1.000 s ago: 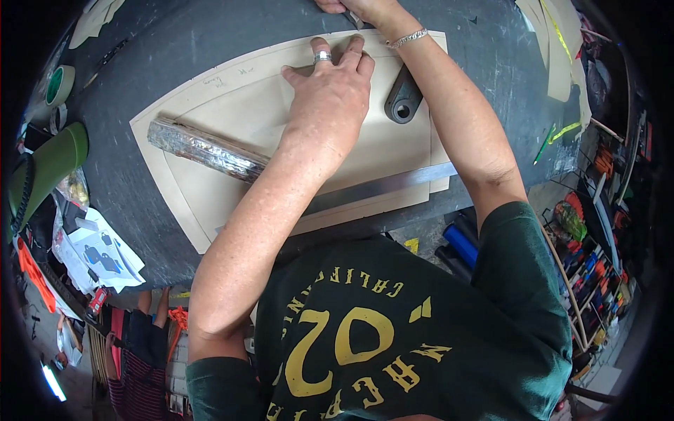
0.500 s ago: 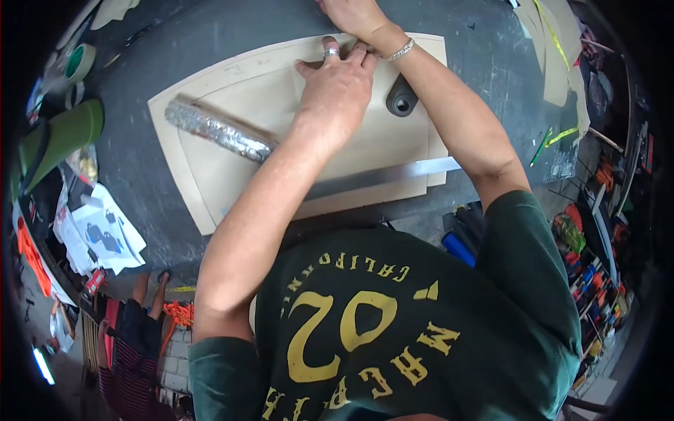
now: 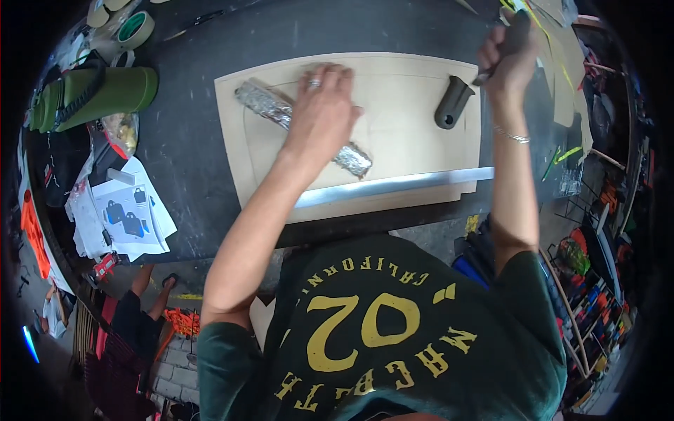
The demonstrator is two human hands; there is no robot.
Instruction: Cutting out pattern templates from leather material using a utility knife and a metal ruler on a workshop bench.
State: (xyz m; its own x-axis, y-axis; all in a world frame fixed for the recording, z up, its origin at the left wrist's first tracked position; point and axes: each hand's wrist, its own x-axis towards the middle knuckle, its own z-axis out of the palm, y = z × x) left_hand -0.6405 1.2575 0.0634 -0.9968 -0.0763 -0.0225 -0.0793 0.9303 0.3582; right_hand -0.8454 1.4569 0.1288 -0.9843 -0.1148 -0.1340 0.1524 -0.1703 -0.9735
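1. A person in a dark green T-shirt [image 3: 379, 316] with yellow lettering leans over a dark desk [image 3: 189, 186], both arms stretched out above a large cream sheet [image 3: 400, 119] with a gently curved far edge.

2. The left hand [image 3: 324, 112], a ring on one finger, lies across a foil-wrapped bar [image 3: 265, 109]; its grip is released, the fingers reaching past the bar toward the sheet's far edge rather than wrapping around it.

3. The bar rests aslant on the left half of the sheet, both ends showing from under the hand.

4. The right hand [image 3: 509, 70], a bracelet at its wrist, is raised near the sheet's right end, its grip clenched around a dark tool [image 3: 518, 31]; blur hides the tool's exact kind.

5. Just beside that hand, a dark piece with a hole [image 3: 454, 104] lies on the right part of the sheet.

6. A metal ruler [image 3: 400, 185] runs along the sheet's near side, extending toward the right forearm.

7. At the desk's left sit a green bottle [image 3: 116, 98] on its side, a roll of tape [image 3: 144, 31] and printed papers [image 3: 140, 235].

8. At lower left, beyond the desk, another person's legs [image 3: 144, 281] are visible.
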